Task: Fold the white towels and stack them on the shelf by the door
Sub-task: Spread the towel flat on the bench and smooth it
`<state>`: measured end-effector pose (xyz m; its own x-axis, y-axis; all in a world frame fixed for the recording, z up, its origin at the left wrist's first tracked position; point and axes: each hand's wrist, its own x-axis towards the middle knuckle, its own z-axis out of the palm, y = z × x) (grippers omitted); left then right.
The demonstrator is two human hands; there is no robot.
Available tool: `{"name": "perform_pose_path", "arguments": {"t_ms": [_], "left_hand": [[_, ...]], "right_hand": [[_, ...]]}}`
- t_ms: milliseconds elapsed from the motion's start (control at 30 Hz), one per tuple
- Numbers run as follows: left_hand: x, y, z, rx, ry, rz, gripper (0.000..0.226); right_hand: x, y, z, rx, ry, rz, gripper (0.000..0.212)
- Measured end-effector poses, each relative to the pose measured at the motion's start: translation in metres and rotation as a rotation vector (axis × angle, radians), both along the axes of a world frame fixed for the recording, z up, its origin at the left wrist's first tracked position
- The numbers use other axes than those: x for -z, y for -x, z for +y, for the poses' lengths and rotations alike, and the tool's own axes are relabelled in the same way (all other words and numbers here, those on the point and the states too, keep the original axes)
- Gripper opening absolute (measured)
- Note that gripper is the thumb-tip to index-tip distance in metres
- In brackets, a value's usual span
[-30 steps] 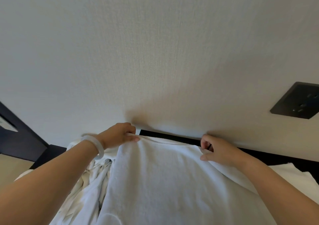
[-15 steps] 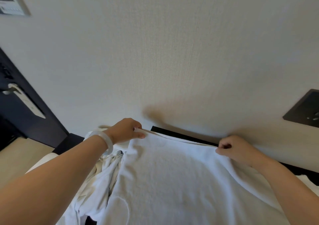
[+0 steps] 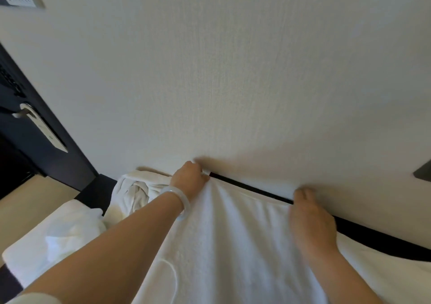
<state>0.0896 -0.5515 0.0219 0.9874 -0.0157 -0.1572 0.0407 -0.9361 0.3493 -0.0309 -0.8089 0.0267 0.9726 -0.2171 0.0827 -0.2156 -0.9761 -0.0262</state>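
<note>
Head view: the left hand's fingers are curling round and pinching the far left corner of the white towel, close against the wall. The right hand is lying palm down, its fingers reaching the towel's far edge. They are blurring, so their hold cannot be told. The towel is lying spread over the dark shelf, hiding most of it and running out of frame below. Both forearms are reaching forward, and a pale bangle is circling the left wrist. Crumpled white towels are lying to the left, near the door.
</note>
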Motion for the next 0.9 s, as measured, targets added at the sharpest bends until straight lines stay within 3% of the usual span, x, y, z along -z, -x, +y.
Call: {"name": "perform_pose_path", "arguments": {"t_ms": [67, 133, 233, 367, 500, 600, 700, 767, 900], "left_hand": [[-0.003, 0.012, 0.004, 0.001, 0.093, -0.053, 0.034], [-0.006, 0.036, 0.008, 0.054, 0.108, -0.157, 0.045], [0.005, 0.092, 0.015, 0.14, 0.071, -0.272, 0.032], [0.028, 0.154, 0.028, 0.173, -0.061, -0.21, 0.046], [0.025, 0.163, 0.03, 0.2, -0.105, -0.107, 0.078], [0.019, 0.161, 0.024, 0.216, -0.16, -0.164, 0.069], [0.025, 0.16, 0.014, 0.272, -0.183, -0.202, 0.06], [0.029, 0.157, 0.008, 0.281, -0.193, -0.169, 0.069], [0.041, 0.147, 0.005, 0.249, -0.189, -0.12, 0.095]], "right_hand": [[-0.002, -0.005, 0.023, -0.161, -0.11, -0.047, 0.016], [-0.003, -0.017, 0.04, -0.169, -0.317, 0.03, 0.011], [0.0, -0.033, 0.051, -0.046, -0.586, 0.201, 0.019], [0.0, -0.041, 0.052, 0.075, -0.842, 0.268, 0.013], [-0.006, -0.047, 0.049, 0.073, -0.864, 0.391, 0.022], [-0.008, -0.05, 0.05, 0.06, -0.923, 0.278, 0.016], [-0.001, -0.051, 0.049, 0.116, -1.154, 0.068, 0.017], [0.011, -0.048, 0.051, 0.151, -1.244, 0.01, 0.018], [0.018, -0.039, 0.056, 0.074, -1.237, -0.174, 0.018]]}}
